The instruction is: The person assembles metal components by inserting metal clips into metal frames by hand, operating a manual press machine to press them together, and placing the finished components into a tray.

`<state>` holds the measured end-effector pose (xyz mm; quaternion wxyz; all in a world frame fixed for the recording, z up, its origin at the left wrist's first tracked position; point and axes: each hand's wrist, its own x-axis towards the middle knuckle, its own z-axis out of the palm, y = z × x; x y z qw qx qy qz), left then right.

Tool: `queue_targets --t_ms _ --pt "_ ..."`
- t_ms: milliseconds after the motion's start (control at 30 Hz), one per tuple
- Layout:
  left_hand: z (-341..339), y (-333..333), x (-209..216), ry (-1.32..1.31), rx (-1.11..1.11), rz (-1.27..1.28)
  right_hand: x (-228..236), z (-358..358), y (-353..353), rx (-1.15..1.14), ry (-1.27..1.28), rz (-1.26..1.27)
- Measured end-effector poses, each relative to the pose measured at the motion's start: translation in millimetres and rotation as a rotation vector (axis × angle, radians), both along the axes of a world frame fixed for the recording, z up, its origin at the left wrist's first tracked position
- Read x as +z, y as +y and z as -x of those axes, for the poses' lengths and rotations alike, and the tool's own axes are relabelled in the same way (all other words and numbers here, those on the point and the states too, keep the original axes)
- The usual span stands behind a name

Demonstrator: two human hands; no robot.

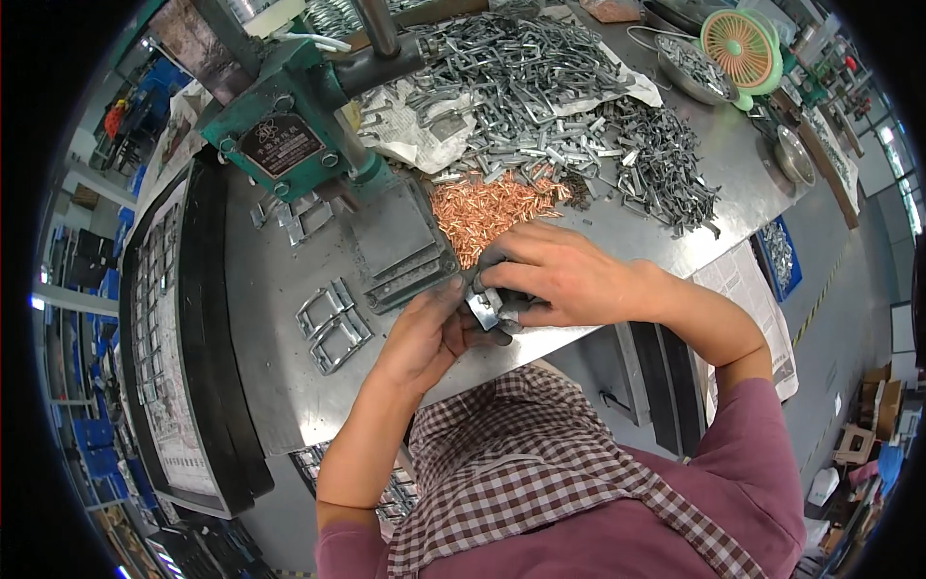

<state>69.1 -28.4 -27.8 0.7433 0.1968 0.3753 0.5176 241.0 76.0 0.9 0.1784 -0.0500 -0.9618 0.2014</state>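
Near the table's front edge, my two hands meet around a small shiny metal piece point(484, 310), perhaps a buckle part; fingers cover much of it. My left hand point(431, 333) grips it from the left, with thumb and fingers curled. From the other side the blackened fingers of my right hand point(559, 277) pinch it. Directly behind lies a heap of small copper-coloured pins point(487, 210). The dark steel base point(395, 236) of a green hand press point(275, 145) stands just left of the heap. Rectangular metal buckle frames point(334, 326) lie left of my left hand.
Large piles of grey metal parts point(521, 72) cover the back of the table, partly on newspaper point(415, 125). A metal bowl of parts point(694, 69) and a green-and-orange fan point(741, 48) stand back right. A black-edged tray point(178, 347) of frames runs along the left. A blue bin point(779, 259) sits right.
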Motion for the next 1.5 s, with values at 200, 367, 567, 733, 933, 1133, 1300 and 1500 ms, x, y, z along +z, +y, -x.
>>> queue_targets --t_ms 200,367,567,733,933,1133,1300,1500 --pt "-9 3 -10 0.193 0.001 0.051 7 7 14 0.203 -0.098 0.057" --pt "-13 1 -15 0.21 -0.05 -0.016 10 39 112 -0.333 0.034 -0.184" --pt "10 -9 -1 0.238 0.152 -0.051 -33 65 170 -0.319 0.134 -0.735" --pt "21 -8 -6 0.152 0.14 -0.087 18 47 170 -0.383 -0.109 -0.882" --pt "12 -6 -11 0.022 0.189 -0.009 37 41 81 -0.147 0.136 -0.204" --pt "2 -13 -15 -0.054 0.248 -0.015 -31 39 0 0.066 0.094 0.276" --pt "15 -19 -24 -0.036 0.196 0.031 -16 37 -8 0.099 -0.022 0.117" --pt "1 -13 -6 0.21 0.295 -0.09 -17 34 -13 -0.045 0.031 0.217"
